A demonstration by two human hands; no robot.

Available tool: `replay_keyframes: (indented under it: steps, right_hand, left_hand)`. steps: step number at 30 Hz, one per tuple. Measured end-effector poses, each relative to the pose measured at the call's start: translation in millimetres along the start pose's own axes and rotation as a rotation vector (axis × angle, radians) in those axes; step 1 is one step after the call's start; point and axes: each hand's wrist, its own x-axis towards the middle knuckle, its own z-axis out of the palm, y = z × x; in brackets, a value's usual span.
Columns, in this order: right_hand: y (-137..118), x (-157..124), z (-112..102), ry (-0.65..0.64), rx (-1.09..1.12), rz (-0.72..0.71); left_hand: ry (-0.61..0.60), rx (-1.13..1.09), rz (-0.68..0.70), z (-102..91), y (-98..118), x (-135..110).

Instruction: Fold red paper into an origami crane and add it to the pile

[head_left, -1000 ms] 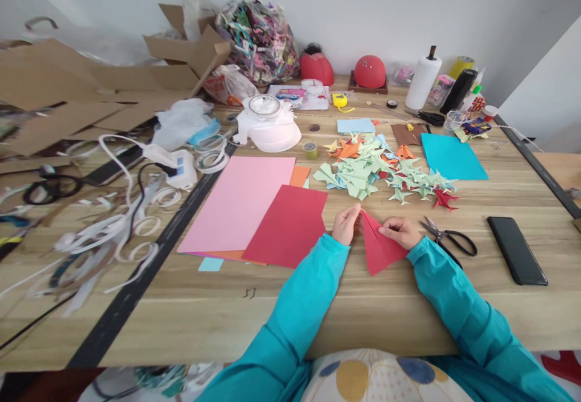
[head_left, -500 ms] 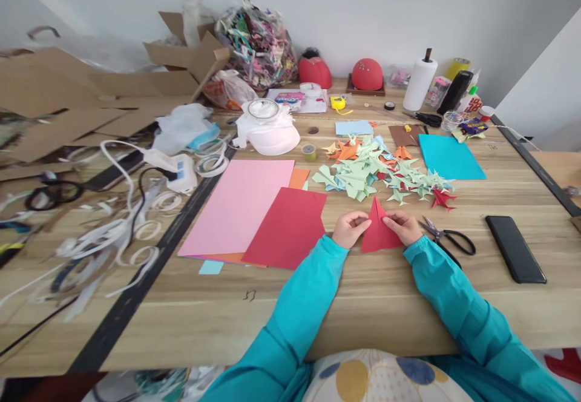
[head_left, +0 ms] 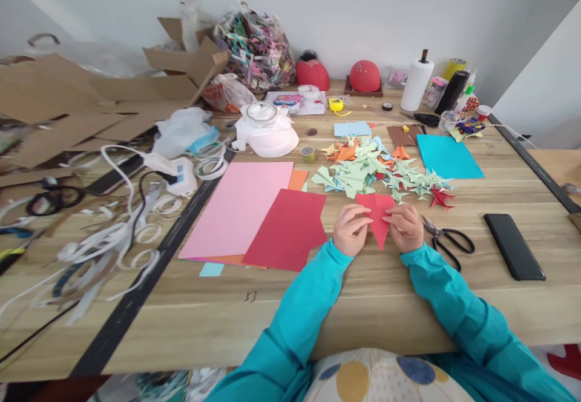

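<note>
The folded red paper (head_left: 379,215), its long axis running from twelve o'clock to a point at six, is pinched by thumb and fingers at three o'clock from the left hand (head_left: 351,230) and nine from the equally near right hand (head_left: 406,227).

Craft workrm. by the look; you're at 1 lg. wood-grain table (head_left: 254,329), handwritten "53" (head_left: 249,297) on top; coloured paper sheets (head_left: 240,205); heap of folded paper pcs. (head_left: 358,172); black-handled cutters (head_left: 436,232); yellow tape measure (head_left: 336,105); clear bag (head_left: 256,48), multicol. bits; opened cardbd. box (head_left: 149,90); white strips & cords (head_left: 115,235) to your L; plain wall (head_left: 385,14) behind. Home or business premises: can't tell.
</note>
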Motion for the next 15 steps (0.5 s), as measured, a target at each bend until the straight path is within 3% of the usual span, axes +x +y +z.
replay_keyframes:
  steps: [4,8,15]
  right_hand:
    - [8.6,-7.1,6.7,-0.182,-0.196,-0.031]
    - [12.2,-9.2,11.5,-0.367,-0.247,0.003]
    - [4.7,-7.4,8.8,-0.414,-0.251,0.032]
  left_hand:
    - [-0.155,0.196,0.023,4.4,-11.3,-9.7]
    - [-0.318,0.326,-0.009,5.5,-19.7,-17.3]
    - [-0.395,0.405,-0.096,3.1,-21.2,-20.2]
